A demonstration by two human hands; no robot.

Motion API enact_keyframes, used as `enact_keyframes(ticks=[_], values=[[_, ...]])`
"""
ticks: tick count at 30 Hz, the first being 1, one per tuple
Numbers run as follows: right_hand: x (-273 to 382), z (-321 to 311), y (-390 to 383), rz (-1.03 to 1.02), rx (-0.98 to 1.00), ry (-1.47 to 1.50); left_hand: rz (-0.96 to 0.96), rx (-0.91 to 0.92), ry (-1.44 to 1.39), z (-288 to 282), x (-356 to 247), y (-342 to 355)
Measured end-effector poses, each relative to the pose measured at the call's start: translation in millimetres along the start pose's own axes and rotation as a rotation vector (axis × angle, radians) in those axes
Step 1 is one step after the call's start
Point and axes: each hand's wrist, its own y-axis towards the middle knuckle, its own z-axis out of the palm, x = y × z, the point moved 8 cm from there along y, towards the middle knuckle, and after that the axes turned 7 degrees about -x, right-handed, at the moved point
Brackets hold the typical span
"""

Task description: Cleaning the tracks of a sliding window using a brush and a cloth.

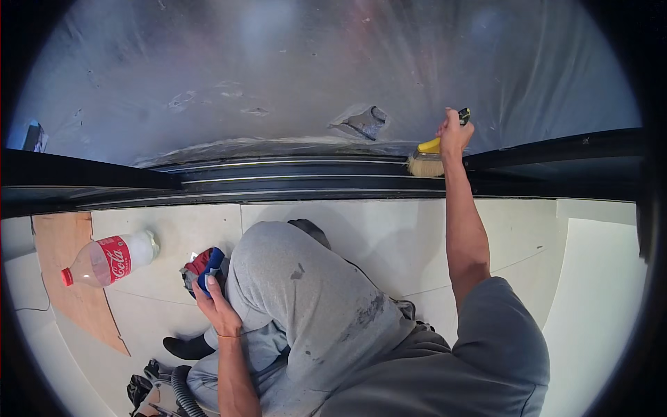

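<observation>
nearest, grey trousers (pixel 306 292) with dark smudges covered the person's bent legs, and a ribbed grey hose (pixel 186 395) curved up at the lower edge. just left of the knee, the left hand (pixel 221 316) had its thumb and fingers closed around a blue piece (pixel 212 270), with a crumpled red-and-grey bundle (pixel 200 263) right beside it; whether those two were joined, i could not tell. farther left, a clear bottle (pixel 114 259) with a red cap and red label lay on its side, partly over a brown board (pixel 73 271) on the pale floor (pixel 174 299). beyond the knees, the right hand (pixel 455 134) was wrapped round the black handle of a brush (pixel 430 146), which had a yellow band and a wide head of pale, slightly splayed bristles. it was tilted, bristles down over the dark track (pixel 299 176); whether their tips pressed on it was unclear. counted outward, there were one hose, one blue piece, one bundle, one bottle, one board and one brush. farthest off hung one cloudy plastic sheet (pixel 278 76), with one large torn hole (pixel 368 122) near its bottom edge.
</observation>
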Motion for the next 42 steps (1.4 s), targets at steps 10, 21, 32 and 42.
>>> enact_keyframes(ticks=[10, 21, 32, 42], values=[[10, 87, -88, 0.125, 0.194, 0.072, 0.074, -0.080, 0.007, 0, -8, 4], [60, 171, -171, 0.341, 0.350, 0.645, 0.073, -0.144, -0.025, -9, -6, -1], [2, 2, -52, -0.188, 0.084, -0.029, 0.062, -0.081, -0.014, 1, -6, 1], [73, 207, -235, 0.022, 0.438, 0.238, 0.095, -0.122, -0.036, -1, -9, 2]])
